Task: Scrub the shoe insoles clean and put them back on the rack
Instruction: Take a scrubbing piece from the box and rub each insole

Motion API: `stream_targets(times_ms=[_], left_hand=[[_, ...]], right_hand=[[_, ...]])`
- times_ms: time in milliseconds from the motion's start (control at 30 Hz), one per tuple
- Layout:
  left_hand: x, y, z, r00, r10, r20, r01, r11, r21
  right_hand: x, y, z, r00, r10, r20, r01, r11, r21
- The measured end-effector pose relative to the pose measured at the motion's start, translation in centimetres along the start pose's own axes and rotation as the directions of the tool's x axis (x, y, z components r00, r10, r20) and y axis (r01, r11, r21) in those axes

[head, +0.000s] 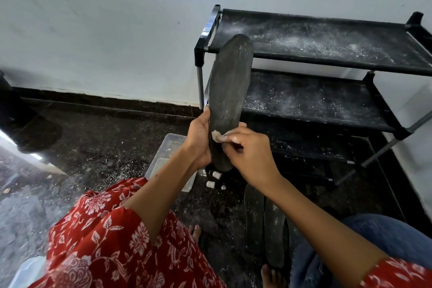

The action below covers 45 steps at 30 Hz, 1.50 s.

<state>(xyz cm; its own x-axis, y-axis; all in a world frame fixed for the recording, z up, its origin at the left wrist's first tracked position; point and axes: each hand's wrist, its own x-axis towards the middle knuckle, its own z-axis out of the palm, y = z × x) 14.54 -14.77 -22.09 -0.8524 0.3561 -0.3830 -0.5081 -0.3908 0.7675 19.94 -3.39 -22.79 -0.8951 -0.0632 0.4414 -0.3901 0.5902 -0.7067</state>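
A dark grey insole (230,86) stands upright in front of me, toe end up. My left hand (198,140) grips its lower left edge. My right hand (250,154) pinches a small pale scrub pad (217,136) and presses it against the insole's lower face. Two more dark insoles (253,220) (274,234) lie side by side on the floor below my right arm. The black shoe rack (327,58) stands behind the held insole, its fabric shelves speckled with white powder.
A clear plastic container (171,147) sits on the dark speckled floor under my left wrist, with small white bits (210,184) beside it. The white wall runs behind. My bare feet (195,232) and red floral clothing fill the lower view.
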Motion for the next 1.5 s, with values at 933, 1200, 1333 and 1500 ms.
stream_targets(times_ms=[933, 1200, 1333, 1500], left_hand=[[-0.1, 0.3, -0.1, 1.000, 0.023, -0.001, -0.023, 1.000, -0.019], [-0.6, 0.5, -0.1, 0.999, -0.028, 0.041, 0.030, 0.998, -0.056], [-0.6, 0.6, -0.1, 1.000, -0.029, 0.005, 0.029, 0.999, -0.035], [-0.7, 0.3, 0.8, 0.998, -0.066, 0.013, 0.066, 0.997, 0.028]], right_hand=[[-0.5, -0.8, 0.2, 0.996, 0.067, -0.053, -0.060, 0.990, 0.125], [-1.0, -1.3, 0.0, 0.952, 0.107, 0.287, -0.132, 0.989, 0.070], [-0.1, -1.2, -1.3, 0.926, 0.101, 0.364, -0.124, 0.992, 0.040], [1.4, -0.4, -1.9, 0.987, 0.085, -0.139, -0.078, 0.995, 0.054]])
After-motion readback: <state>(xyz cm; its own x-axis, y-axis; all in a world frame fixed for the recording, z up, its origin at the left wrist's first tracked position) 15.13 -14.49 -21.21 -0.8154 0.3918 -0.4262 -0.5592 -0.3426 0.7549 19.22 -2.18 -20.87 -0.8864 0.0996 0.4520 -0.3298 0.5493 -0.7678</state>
